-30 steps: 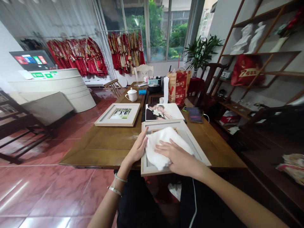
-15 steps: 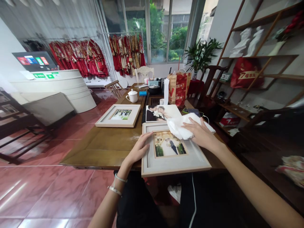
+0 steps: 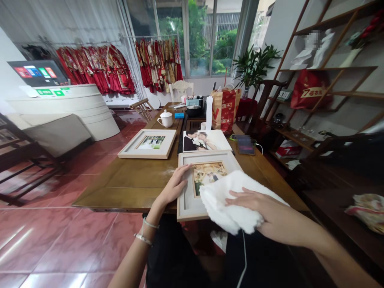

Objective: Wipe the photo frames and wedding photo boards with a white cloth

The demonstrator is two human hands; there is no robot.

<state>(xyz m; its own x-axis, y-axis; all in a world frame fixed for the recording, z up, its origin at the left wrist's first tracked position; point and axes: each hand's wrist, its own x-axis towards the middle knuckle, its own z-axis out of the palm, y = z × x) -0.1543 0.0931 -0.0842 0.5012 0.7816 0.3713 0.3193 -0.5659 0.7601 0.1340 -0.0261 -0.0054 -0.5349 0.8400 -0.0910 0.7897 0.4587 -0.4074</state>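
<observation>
A light wooden picture frame [image 3: 186, 205] with a wide pale mat lies at the table's near edge. Its photo [image 3: 207, 171] is partly covered by a white cloth [image 3: 228, 200]. My left hand [image 3: 175, 185] rests on the frame's left side, fingers stretched out and thumb apart. Over the frame's right part, my right hand [image 3: 258, 206] presses on the cloth and holds it, fingers extended across it. The cloth hides the frame's lower right corner and hangs past the near edge.
A second framed photo [image 3: 147, 143] lies left on the wooden table [image 3: 129, 184]. Behind my frame are an unframed couple print [image 3: 207, 141] and a phone [image 3: 245, 145] with a cable. Farther back stand a lidded white cup [image 3: 165, 119] and a paper bag [image 3: 225, 110].
My right hand has drawn the cloth from the frame's upper right down toward me, across its lower right. The phone is uncovered now. My left hand stays on the frame's left side.
</observation>
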